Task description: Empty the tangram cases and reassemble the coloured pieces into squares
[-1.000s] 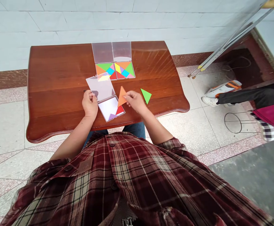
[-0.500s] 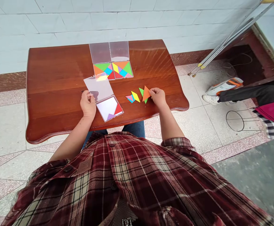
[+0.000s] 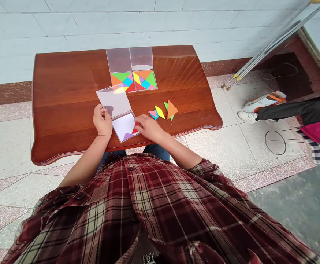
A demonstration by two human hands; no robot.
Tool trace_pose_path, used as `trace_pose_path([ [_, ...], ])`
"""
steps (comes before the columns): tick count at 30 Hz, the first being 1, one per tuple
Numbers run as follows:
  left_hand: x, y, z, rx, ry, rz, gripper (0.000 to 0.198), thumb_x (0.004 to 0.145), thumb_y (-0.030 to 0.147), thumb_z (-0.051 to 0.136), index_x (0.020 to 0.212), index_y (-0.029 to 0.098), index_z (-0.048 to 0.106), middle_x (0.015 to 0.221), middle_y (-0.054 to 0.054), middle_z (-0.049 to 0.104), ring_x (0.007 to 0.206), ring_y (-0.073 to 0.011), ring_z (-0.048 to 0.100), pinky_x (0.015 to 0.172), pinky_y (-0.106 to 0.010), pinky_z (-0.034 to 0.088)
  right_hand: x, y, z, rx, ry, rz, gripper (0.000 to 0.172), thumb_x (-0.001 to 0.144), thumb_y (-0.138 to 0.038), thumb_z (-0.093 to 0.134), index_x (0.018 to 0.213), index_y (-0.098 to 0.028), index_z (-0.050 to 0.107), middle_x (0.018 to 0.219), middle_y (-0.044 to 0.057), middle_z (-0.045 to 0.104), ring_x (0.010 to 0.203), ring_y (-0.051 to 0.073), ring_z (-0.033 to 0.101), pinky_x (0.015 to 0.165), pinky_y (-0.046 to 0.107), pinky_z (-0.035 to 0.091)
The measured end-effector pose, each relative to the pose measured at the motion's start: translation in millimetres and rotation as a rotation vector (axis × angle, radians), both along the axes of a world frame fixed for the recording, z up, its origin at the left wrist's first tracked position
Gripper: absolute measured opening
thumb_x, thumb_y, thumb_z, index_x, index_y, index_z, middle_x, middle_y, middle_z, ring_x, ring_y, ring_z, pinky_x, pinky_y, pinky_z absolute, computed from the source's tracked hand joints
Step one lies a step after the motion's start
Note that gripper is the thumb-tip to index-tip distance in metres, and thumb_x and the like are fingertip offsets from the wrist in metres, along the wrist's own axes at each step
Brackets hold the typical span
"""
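My left hand (image 3: 102, 121) is closed on the left edge of a clear plastic lid (image 3: 114, 99), which is hinged to a tangram case (image 3: 122, 126) lying open and tilted on the table. Inside that case are a red triangle (image 3: 135, 129) and a purple piece (image 3: 127, 136) on a white base. My right hand (image 3: 151, 129) reaches over the case's right side, thumb and fingers apart around the red triangle, partly hiding it. To the right lie an orange triangle (image 3: 172, 109) overlapping a green one (image 3: 166, 105), a yellow parallelogram (image 3: 160, 112), and small pink (image 3: 152, 113) and blue pieces.
Two filled tangram cases (image 3: 123, 81) with raised clear lids stand side by side at the back of the wooden table (image 3: 69, 95), near the tiled wall. On the right are crutches (image 3: 248, 64), a bag (image 3: 267, 101), a wire stand (image 3: 275, 142) and another person's leg (image 3: 294, 109).
My right hand has let go of the orange triangle, leaving it on the green one, and moved left to the red triangle in the case. My left hand stays at the lid.
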State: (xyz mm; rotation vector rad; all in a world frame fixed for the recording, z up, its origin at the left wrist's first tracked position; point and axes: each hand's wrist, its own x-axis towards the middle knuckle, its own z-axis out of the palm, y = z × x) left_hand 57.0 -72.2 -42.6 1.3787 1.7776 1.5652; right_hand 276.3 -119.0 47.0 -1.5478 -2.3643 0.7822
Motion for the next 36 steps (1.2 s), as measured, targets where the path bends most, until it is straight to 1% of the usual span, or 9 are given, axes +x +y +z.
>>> trace_pose_path([
  [4,0,-2,-0.3,0.004,0.020,0.026,0.023,0.089,0.035,0.054,0.105,0.019,0.055,0.088,-0.004,0.064,0.074,-0.0135,0.065,0.079,-0.031,0.057,-38,-10,5.1,-0.104,-0.245,0.032,0.042,0.088,-0.035,0.064,0.124,-0.014,0.057,0.130,0.018,0.055,0.106,0.028,0.065,0.086,0.037,0.051],
  [7,0,-3,-1.1,-0.017,0.010,0.029,0.022,0.090,0.032,0.053,0.108,0.019,0.055,0.090,-0.004,0.064,0.080,-0.0150,0.067,0.086,-0.034,0.057,-46,-7,4.5,-0.142,-0.320,0.029,0.044,0.088,-0.037,0.065,0.123,-0.013,0.057,0.131,0.019,0.054,0.104,0.029,0.066,0.083,0.037,0.052],
  [12,-2,0,-4.6,-0.026,-0.008,-0.003,0.022,0.089,0.029,0.054,0.109,0.019,0.054,0.092,-0.004,0.064,0.085,-0.0160,0.068,0.091,-0.035,0.056,-34,5,2.2,-0.177,-0.227,0.071,0.034,0.088,-0.021,0.062,0.121,-0.015,0.059,0.125,0.014,0.060,0.106,0.025,0.063,0.086,0.033,0.048],
  [18,-1,2,-7.9,-0.040,-0.040,0.004,0.023,0.090,0.030,0.052,0.109,0.018,0.053,0.091,-0.005,0.063,0.083,-0.0163,0.068,0.090,-0.036,0.056,1,18,4.1,-0.075,-0.126,-0.009,0.027,0.087,-0.012,0.054,0.112,-0.016,0.064,0.113,0.010,0.063,0.102,0.022,0.061,0.086,0.032,0.046],
  [21,0,3,-7.9,-0.034,-0.042,0.003,0.022,0.089,0.030,0.053,0.108,0.019,0.053,0.090,-0.004,0.064,0.080,-0.0152,0.067,0.089,-0.035,0.057,6,17,3.8,-0.059,-0.149,0.148,0.034,0.084,-0.008,0.056,0.116,-0.017,0.064,0.122,0.010,0.061,0.107,0.022,0.061,0.088,0.031,0.045],
  [24,-1,2,-6.3,-0.032,-0.033,-0.001,0.021,0.088,0.030,0.054,0.107,0.019,0.053,0.089,-0.004,0.064,0.077,-0.0144,0.066,0.086,-0.034,0.057,0,16,3.4,-0.043,-0.262,0.310,0.037,0.085,-0.007,0.055,0.119,-0.018,0.063,0.131,0.010,0.058,0.102,0.022,0.063,0.082,0.031,0.045],
  [29,-1,0,-1.9,-0.051,0.000,-0.002,0.022,0.088,0.029,0.053,0.107,0.018,0.053,0.090,-0.004,0.064,0.077,-0.0144,0.066,0.083,-0.033,0.056,-12,27,11.7,0.002,-0.453,0.481,0.025,0.089,-0.009,0.054,0.110,-0.014,0.065,0.120,0.013,0.062,0.095,0.023,0.065,0.069,0.029,0.041],
  [33,-1,-1,-0.1,-0.067,0.014,-0.001,0.022,0.089,0.031,0.052,0.106,0.018,0.053,0.091,-0.004,0.063,0.077,-0.0135,0.065,0.082,-0.031,0.056,-14,36,22.7,-0.037,-0.529,0.566,0.020,0.090,-0.015,0.057,0.109,-0.013,0.064,0.121,0.015,0.060,0.098,0.022,0.065,0.067,0.028,0.039],
  [36,-1,-1,-0.1,-0.066,0.017,-0.005,0.022,0.089,0.032,0.052,0.106,0.019,0.053,0.090,-0.003,0.063,0.076,-0.0130,0.065,0.081,-0.030,0.056,-14,36,27.4,-0.065,-0.567,0.567,0.025,0.091,-0.019,0.059,0.114,-0.012,0.062,0.126,0.015,0.057,0.099,0.023,0.065,0.067,0.028,0.040],
])
